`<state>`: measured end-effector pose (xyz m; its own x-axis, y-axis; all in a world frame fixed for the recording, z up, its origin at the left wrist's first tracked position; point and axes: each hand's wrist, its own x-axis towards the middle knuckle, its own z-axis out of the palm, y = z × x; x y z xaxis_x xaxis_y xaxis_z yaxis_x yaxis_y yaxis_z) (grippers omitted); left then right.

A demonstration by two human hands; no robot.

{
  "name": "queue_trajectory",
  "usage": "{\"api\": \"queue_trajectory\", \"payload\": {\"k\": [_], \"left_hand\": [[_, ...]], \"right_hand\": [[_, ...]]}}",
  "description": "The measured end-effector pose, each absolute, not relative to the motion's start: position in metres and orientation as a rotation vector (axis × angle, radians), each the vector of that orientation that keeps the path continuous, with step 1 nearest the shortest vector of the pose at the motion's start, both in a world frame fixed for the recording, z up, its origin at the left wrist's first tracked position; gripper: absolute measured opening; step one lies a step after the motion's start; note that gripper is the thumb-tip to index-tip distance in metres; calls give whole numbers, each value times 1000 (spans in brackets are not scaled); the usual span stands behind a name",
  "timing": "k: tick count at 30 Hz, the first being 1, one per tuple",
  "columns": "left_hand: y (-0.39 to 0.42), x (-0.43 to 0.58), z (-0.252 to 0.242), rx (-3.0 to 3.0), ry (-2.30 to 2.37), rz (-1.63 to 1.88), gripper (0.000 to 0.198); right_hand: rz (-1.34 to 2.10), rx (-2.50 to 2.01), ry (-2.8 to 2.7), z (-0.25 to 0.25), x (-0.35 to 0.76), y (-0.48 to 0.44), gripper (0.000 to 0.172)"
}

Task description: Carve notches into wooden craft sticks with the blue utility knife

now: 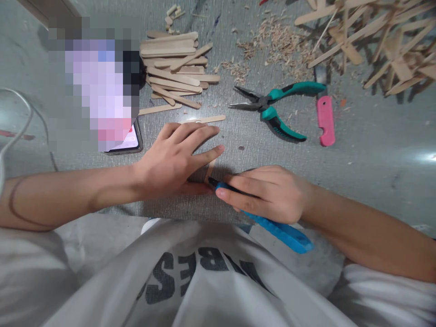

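Observation:
My right hand [272, 190] is wrapped round a blue utility knife [284, 231], its dark tip pointing left. That tip touches or nearly touches a small wooden craft stick [211, 170] on the table; the exact contact is hard to make out. My left hand [177, 156] lies palm down, fingers stretched and spread, with the thumb close to the lower end of that stick. Whether the thumb presses on it, I cannot tell. Another craft stick [213, 119] lies just beyond my left fingertips, partly hidden by them.
Beyond my left hand lies a pile of craft sticks [173, 81]. Teal-handled pliers [265, 103] and a pink folding knife [326, 120] lie to the right. Wood shavings [282, 43] and crossed sticks [398, 50] cover the far right. A phone [136, 141], mostly blurred, lies left.

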<state>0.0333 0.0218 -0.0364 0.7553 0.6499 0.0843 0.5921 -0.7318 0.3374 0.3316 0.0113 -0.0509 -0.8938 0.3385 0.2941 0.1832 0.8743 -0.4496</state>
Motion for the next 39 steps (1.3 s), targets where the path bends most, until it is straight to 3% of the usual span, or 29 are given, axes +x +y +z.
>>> {"api": "queue_trajectory", "payload": {"k": [11,21,39], "left_hand": [[22,33,-35,2699,968,271,70],[22,33,-35,2716,949,267,69],[23,35,-32,2746,970,246,65]], "right_hand": [[421,-292,-2644,-45,327,15,34],[590,-306,-2657,-42,328,16,45],[492,-255,-2648,-36,328,16,39]]}}
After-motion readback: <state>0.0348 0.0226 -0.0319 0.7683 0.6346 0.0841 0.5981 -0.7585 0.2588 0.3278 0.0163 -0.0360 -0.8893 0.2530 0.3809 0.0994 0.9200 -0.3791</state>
